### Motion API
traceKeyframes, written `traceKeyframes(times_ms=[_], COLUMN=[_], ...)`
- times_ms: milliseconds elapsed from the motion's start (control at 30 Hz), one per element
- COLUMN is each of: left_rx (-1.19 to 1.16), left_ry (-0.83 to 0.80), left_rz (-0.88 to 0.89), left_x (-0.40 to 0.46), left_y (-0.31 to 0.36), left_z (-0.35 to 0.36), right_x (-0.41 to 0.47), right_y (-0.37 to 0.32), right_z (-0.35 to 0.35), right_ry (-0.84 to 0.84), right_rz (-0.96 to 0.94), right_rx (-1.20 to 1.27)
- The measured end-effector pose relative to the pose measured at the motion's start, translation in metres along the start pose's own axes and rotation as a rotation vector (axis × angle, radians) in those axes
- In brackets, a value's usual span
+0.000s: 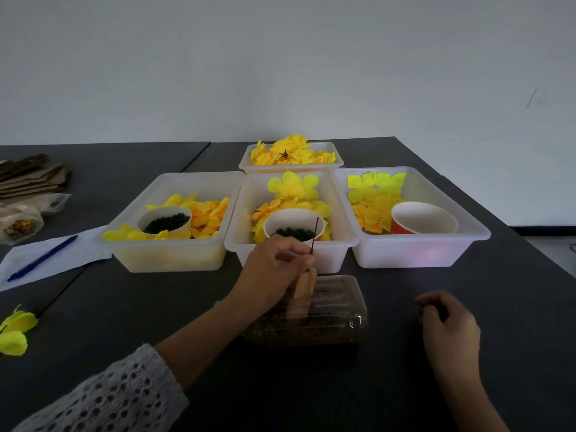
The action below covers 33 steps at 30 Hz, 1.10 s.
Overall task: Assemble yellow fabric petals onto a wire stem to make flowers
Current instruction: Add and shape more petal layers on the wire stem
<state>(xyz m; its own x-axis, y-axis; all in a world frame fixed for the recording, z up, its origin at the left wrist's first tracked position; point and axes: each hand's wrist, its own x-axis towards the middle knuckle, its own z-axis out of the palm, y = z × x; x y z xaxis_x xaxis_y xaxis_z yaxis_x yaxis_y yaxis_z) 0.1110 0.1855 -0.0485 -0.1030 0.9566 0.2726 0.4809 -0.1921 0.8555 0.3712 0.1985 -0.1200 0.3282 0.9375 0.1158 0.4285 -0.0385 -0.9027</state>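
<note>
Dark green wire stem stands nearly upright at the centre of the view, its long axis vertical with the thin tip leaning slightly toward 1 o'clock, in front of the middle bin. The left hand pinches it low down between thumb and curled fingers, just above a small wooden block that rests on a clear plastic box. The right hand lies on the dark table at 4 o'clock, fingers curled loosely inward — whether it holds anything I cannot tell.

4 translucent white bins are in view: 3 in a row and 1 far bin behind at 12 o'clock, heaped with finished yellow flowers. The left bin at 10 o'clock, the middle bin and the right bin at 2 o'clock hold loose yellow fabric petals. 3 paper cups stand in them, 1 per bin — 2 with small dark pieces, and a red cup whose contents cannot be seen.

At 9 o'clock lie 1 blue pen on white paper and 1 stemmed yellow flower.
</note>
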Motion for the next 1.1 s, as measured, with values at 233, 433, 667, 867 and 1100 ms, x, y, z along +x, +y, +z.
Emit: traceKeyframes(times_ms=[233,433,667,867,1100], left_rx=[-0.103,-0.133,0.004,0.574,0.817], left_ry=[-0.065,0.132,0.352,0.181,-0.026], left_rz=[0.038,-0.078,-0.112,-0.136,-0.18], left_x=[0.006,0.012,0.033,0.068,0.099], left_y=[0.002,-0.003,-0.022,-0.066,-0.086], left_z=[-0.019,-0.08,-0.178,-0.195,-0.183], right_x=[-0.001,-0.001,-0.009,-0.028,-0.049], right_y=[0.001,0.0,-0.021,-0.069,-0.109], right_z=[0.0,-0.001,0.003,0.024,0.045], right_ry=[0.026,0.014,0.051,0.006,-0.191], right_rz=[-0.012,-0.005,-0.065,-0.328,-0.539], right_rx=[-0.03,-0.068,-0.105,0.018,0.069])
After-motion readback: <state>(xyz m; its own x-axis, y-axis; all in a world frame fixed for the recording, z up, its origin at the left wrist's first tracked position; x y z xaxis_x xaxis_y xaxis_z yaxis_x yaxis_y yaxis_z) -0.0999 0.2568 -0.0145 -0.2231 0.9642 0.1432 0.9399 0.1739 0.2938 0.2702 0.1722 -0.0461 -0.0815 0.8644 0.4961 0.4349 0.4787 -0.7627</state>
